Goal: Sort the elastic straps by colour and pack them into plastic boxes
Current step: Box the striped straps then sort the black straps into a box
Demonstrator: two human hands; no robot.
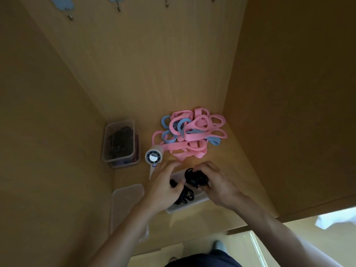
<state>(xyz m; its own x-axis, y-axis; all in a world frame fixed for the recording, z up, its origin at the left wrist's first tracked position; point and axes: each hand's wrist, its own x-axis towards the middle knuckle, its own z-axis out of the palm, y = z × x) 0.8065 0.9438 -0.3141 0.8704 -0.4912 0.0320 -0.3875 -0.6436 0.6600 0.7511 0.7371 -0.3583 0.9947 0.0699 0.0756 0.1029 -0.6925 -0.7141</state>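
A tangled heap of pink straps (194, 132) mixed with blue straps (169, 137) lies at the back right of the wooden surface. Just in front of it stands a clear plastic box (185, 207) holding black straps (185, 195). My right hand (213, 184) grips a bunch of black straps (194, 177) over this box. My left hand (165, 185) rests on the box's left side, its fingers curled onto black straps inside. Further left, a clear box (118, 139) filled with black straps sits stacked on another box.
A small white hand-held fan (153, 157) stands between the left boxes and the heap. A clear lid (126, 201) lies at the front left. Wooden walls close in left, back and right. Metal hooks (69, 15) hang on the back wall.
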